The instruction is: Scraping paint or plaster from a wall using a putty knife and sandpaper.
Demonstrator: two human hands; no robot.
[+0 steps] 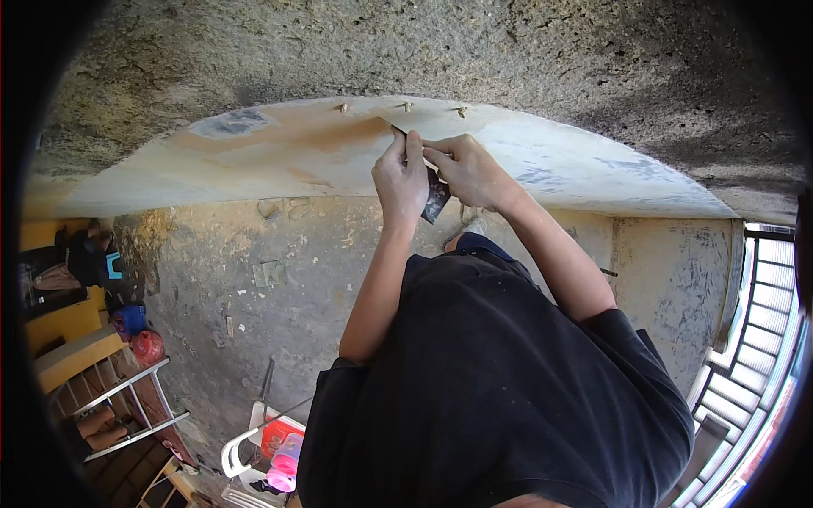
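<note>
Both hands meet close to the wall (542, 144), whose pale surface carries orange-brown patches. My left hand (400, 184) is closed with its thumb up, gripping a dark flat scraper (436, 201) speckled with white. My right hand (471, 173) is closed beside it, its fingers pinching at the same tool. A thin dark edge shows above the left fingers, near the orange-brown patch (339, 131); whether it touches the wall I cannot tell. The fingers hide the middle of the tool, so its full shape is unclear.
Small plugs (407, 107) stick out of the wall along its top edge. At lower left are a metal ladder (127, 389), a person's legs (103, 429) and a white chair (237, 453) holding pink containers (286, 461). A barred gate (762, 296) stands at right above the stained floor (212, 288).
</note>
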